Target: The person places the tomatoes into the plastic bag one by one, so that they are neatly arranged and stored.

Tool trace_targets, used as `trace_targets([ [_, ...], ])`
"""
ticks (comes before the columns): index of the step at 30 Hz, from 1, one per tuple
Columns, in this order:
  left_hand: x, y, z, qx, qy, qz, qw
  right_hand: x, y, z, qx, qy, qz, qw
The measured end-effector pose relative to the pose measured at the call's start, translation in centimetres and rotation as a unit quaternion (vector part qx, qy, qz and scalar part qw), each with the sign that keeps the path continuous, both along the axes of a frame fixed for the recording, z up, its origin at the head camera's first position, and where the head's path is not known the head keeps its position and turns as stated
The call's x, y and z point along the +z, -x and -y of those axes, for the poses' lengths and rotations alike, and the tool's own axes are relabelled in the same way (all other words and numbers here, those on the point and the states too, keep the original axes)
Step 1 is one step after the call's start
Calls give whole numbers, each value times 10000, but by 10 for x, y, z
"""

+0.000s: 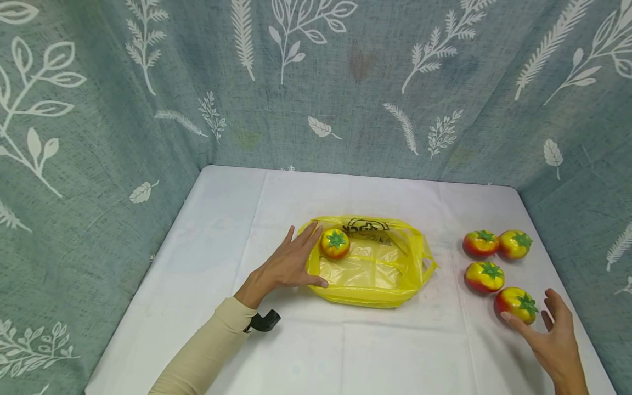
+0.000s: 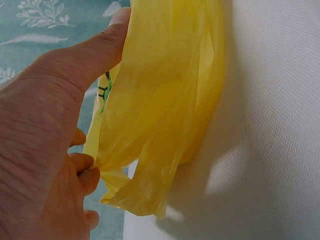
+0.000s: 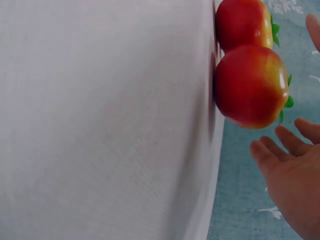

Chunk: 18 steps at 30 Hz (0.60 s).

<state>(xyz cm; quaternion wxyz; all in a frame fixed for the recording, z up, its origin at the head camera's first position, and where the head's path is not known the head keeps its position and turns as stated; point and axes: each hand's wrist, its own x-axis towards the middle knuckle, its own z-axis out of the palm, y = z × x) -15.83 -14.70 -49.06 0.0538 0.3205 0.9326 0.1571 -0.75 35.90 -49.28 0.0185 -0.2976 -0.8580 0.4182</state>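
Observation:
My left hand (image 1: 288, 263), fingers and thumb spread, touches the left end of a yellow plastic bag (image 1: 365, 299). In the left wrist view its thumb lies along the crinkled bag wall (image 2: 155, 100), fingertips at the bag's edge. Inside the bag's left end sits a red-and-yellow tomato (image 1: 335, 243) with a green leafy top. At the right my right hand (image 1: 555, 334) is beside the nearest tomato (image 1: 515, 305), thumb and fingers apart around its right side. The right wrist view shows that hand (image 3: 295, 170) with fingers extended close to a tomato (image 3: 252, 87).
Beyond the nearest tomato are more tomatoes: one in the middle (image 1: 485, 276), one at the back left (image 1: 480, 243), one at the back right (image 1: 515, 244). A white cloth (image 1: 395, 351) covers the table. Grey-green leaf-patterned curtains (image 1: 316, 93) enclose the back and sides.

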Motion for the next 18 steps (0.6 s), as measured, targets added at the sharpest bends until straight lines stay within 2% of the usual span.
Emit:
trace_targets([
  [18,-1,1,-1,2,-5,-32,10000,-9,3,-7,84,183,92,9998],
])
